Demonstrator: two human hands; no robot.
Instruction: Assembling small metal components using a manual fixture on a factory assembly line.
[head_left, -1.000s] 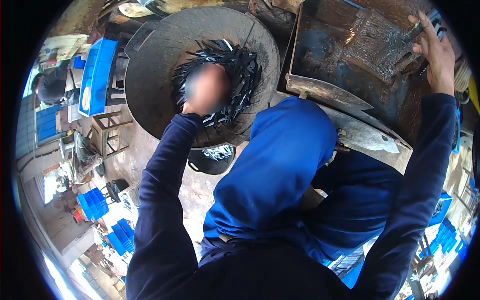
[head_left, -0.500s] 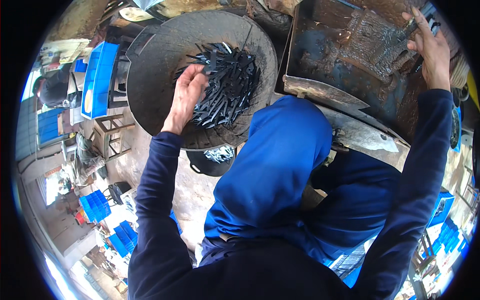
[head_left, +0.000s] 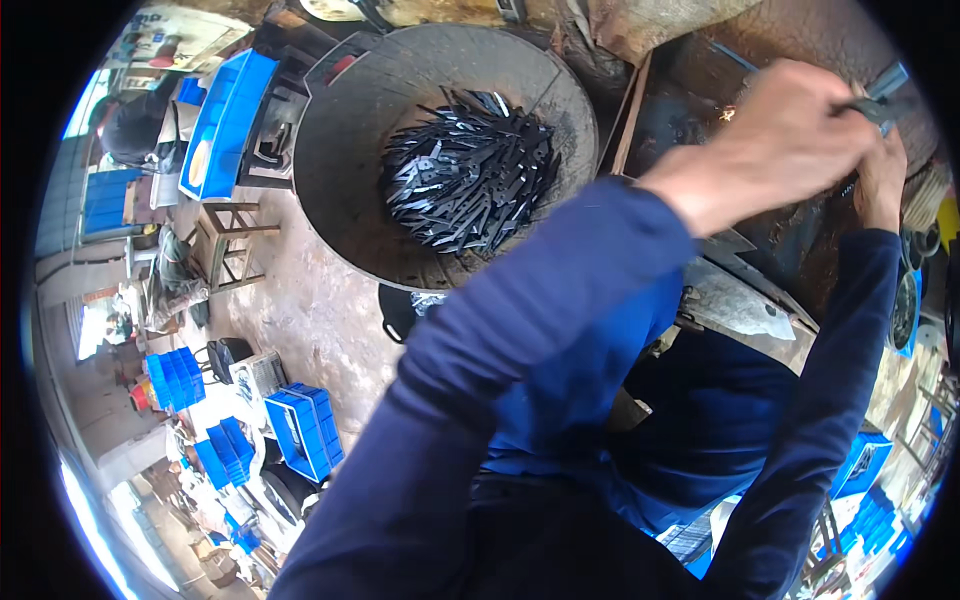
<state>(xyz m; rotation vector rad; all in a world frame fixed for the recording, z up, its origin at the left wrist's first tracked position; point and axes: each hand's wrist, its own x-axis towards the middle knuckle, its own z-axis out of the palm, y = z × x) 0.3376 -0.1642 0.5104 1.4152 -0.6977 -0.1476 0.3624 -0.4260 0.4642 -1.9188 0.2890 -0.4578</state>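
My left hand (head_left: 775, 145) reaches across to the upper right, its fingers closed in a pinch. A short dark metal strip (head_left: 868, 106) juts from its fingertips. My right hand (head_left: 881, 190) is just below and beyond it, at the right side of the wet, dirty metal trough (head_left: 690, 95); the left hand hides most of its fingers. Close to both hands is a bluish cylindrical part (head_left: 887, 80). To the left, a wide, shallow dark pan (head_left: 335, 190) holds a heap of narrow black metal strips (head_left: 470, 180).
Partly under the pan sits a smaller black pan (head_left: 396, 318) with shiny pieces. A wooden stool (head_left: 215, 250) and a long blue crate (head_left: 225, 125) stand to the left. More blue crates (head_left: 305, 430) are lower left. The trough's front edge lies beyond my knees.
My left hand has moved from over the heap in the pan rightward to my right hand, with a dark strip in its fingers. The view has shifted slightly.
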